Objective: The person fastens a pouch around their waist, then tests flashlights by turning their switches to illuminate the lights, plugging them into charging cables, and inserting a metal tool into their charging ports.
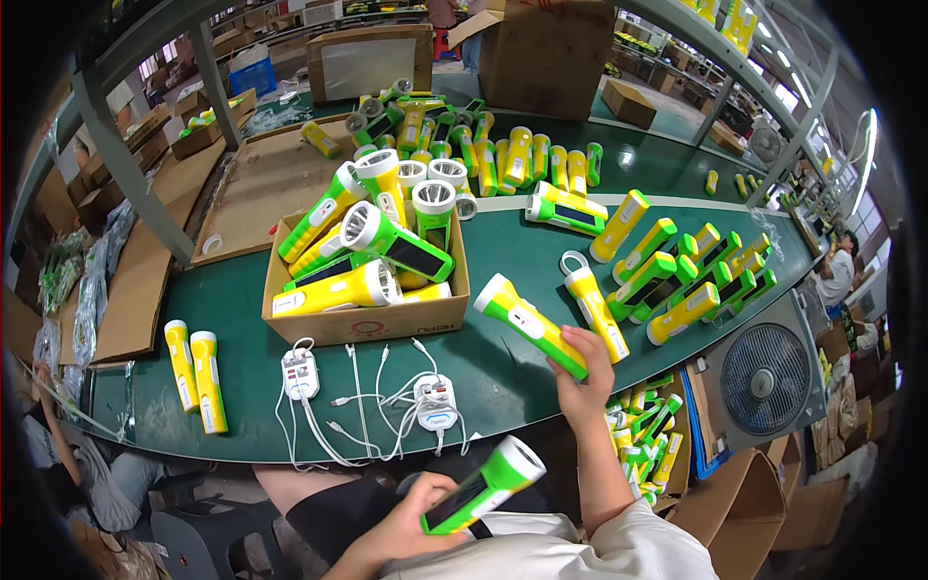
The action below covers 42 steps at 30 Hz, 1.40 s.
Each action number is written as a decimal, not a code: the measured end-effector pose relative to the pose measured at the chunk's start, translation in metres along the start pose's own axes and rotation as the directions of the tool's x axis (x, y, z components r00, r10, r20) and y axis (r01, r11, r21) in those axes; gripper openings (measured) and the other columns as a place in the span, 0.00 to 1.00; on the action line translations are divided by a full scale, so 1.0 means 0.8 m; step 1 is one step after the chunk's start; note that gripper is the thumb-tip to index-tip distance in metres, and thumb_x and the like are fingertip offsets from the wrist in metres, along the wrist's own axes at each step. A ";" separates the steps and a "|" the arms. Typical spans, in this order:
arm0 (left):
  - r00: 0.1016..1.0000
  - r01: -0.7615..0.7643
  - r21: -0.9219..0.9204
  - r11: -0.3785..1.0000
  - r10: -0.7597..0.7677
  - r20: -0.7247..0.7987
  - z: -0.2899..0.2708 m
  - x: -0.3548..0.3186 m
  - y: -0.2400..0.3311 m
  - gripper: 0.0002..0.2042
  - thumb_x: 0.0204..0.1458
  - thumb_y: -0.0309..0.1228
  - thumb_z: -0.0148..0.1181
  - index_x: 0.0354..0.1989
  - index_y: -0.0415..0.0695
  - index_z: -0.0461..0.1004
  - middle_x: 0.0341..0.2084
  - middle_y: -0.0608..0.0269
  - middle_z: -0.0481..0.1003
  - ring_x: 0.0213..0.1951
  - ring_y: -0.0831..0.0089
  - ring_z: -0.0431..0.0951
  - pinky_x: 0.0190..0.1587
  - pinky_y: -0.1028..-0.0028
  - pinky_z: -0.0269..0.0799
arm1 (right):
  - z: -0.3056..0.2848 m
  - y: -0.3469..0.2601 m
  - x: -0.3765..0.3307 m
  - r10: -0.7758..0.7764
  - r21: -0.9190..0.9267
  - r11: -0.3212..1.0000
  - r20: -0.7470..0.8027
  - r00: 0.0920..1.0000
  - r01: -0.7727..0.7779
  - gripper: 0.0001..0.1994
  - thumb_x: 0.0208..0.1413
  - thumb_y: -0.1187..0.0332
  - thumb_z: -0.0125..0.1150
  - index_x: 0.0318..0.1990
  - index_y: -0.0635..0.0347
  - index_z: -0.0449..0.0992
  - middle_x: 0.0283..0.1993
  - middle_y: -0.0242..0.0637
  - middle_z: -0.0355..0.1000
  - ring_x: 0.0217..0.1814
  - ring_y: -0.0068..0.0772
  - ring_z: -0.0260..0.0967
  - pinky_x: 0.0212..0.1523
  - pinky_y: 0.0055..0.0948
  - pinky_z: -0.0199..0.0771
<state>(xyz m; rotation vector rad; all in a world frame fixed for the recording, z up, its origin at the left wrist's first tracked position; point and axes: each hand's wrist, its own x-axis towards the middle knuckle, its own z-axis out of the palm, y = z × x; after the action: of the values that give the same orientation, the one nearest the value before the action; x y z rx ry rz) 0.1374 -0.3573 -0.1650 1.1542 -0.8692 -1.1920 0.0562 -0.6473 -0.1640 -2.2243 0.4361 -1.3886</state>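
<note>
Closed round the tail end of a green flashlight (483, 488) with a dark panel, my left hand (411, 527) is low, over my lap. My right hand (585, 377) grips the tail of a yellow and green flashlight (527, 324), its white head tilted up to the left above the table. In front of me a cardboard box (362, 324) is heaped with similar flashlights, heads mostly up. Several flashlights (681, 314) stand on the table at the right, beside one with a white ring (592, 304). Two white charging hubs (437, 401) with tangled cables lie near the front edge.
Two yellow flashlights (196, 377) lie at the table's left. A larger pile (425, 126) fills the back. Below the right edge is a carton of flashlights (643, 445), next to a floor fan (764, 380). Metal posts (135, 169) frame the table (232, 290); other people sit nearby.
</note>
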 end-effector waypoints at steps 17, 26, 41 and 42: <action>0.929 -0.146 0.802 0.579 0.359 -0.090 0.035 0.152 -0.004 0.23 0.36 0.27 0.61 0.46 0.38 0.67 0.41 0.51 0.69 0.46 0.52 0.69 0.49 0.62 0.66 | -0.080 -0.122 0.236 -0.631 0.175 0.747 -0.115 0.767 0.641 0.23 0.31 0.90 0.60 0.40 0.60 0.75 0.42 0.42 0.71 0.43 0.40 0.70 0.43 0.32 0.72; 0.764 -0.138 0.903 0.406 0.624 -0.164 0.036 0.185 -0.039 0.23 0.40 0.29 0.64 0.47 0.37 0.67 0.40 0.50 0.69 0.42 0.52 0.68 0.47 0.61 0.65 | -0.049 -0.157 0.229 -0.296 0.414 0.827 -0.257 0.920 0.382 0.22 0.38 0.89 0.63 0.43 0.61 0.73 0.49 0.43 0.70 0.49 0.33 0.70 0.49 0.28 0.72; 0.803 -0.062 0.967 0.248 0.588 -0.099 0.029 0.187 -0.062 0.25 0.44 0.35 0.63 0.48 0.35 0.64 0.42 0.50 0.69 0.41 0.52 0.69 0.43 0.60 0.66 | 0.069 -0.217 0.214 -0.089 0.674 -0.496 0.588 0.804 -0.548 0.22 0.63 0.59 0.46 0.60 0.61 0.59 0.59 0.40 0.62 0.51 0.29 0.66 0.52 0.28 0.68; 0.808 -0.073 0.967 0.244 0.583 -0.086 0.028 0.186 -0.061 0.25 0.44 0.35 0.63 0.48 0.35 0.64 0.42 0.50 0.68 0.41 0.52 0.69 0.43 0.60 0.66 | 0.069 -0.226 0.215 -0.096 0.672 -0.497 0.587 0.804 -0.549 0.22 0.63 0.59 0.46 0.60 0.61 0.59 0.59 0.40 0.62 0.51 0.29 0.66 0.52 0.28 0.68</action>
<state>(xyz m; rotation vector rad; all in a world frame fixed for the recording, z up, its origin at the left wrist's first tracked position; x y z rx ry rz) 0.1331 -0.5063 -0.2172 1.9340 -1.4303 0.1691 0.1838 -0.5702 0.0438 -0.4830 -0.3967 -0.3062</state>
